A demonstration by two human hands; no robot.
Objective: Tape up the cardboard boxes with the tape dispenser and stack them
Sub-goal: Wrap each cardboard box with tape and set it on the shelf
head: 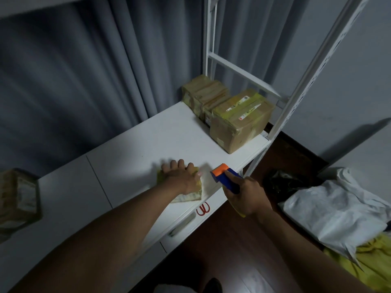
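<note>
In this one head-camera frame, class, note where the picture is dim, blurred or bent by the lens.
Head view: the room is dim, the white table brightest; the curtain and the box at the left edge are smeared by motion blur, as is the left hand; the wide lens tilts the shelf posts; the right hand with the tape dispenser is sharper.
</note>
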